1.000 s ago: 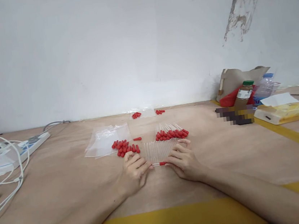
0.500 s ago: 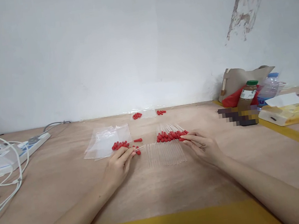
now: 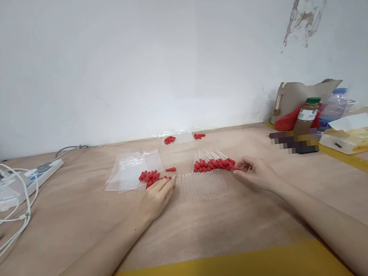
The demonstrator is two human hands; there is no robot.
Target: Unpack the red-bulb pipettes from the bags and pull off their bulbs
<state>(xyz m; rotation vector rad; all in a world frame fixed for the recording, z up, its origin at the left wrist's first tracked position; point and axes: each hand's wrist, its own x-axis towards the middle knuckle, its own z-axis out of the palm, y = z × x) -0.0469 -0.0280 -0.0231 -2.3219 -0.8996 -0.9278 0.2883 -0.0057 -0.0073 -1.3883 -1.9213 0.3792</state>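
A row of clear glass tubes [image 3: 203, 185] lies on the brown table [image 3: 214, 223] between my hands. Behind it sits a bundle of tubes fitted with red caps [image 3: 212, 164]. Loose red caps [image 3: 149, 176] are heaped to the left. My left hand [image 3: 157, 196] rests beside that heap, fingers pressed together on a thin clear tube at the row's left edge. My right hand [image 3: 255, 171] is at the right end of the capped bundle, pinching a red-capped tube [image 3: 234, 168].
Clear plastic bags [image 3: 130, 169] lie behind the loose caps. Small bags with red caps [image 3: 184, 138] sit by the wall. A power strip [image 3: 37, 176] and white cables [image 3: 8, 213] are at left. A bag [image 3: 299, 97], bottles [image 3: 306, 114] and a tissue pack [image 3: 358, 136] are at right.
My hands left the near edge of the tube row. The left one took a clear tube toward the loose caps; the right one carried a red-capped tube to the capped bundle.
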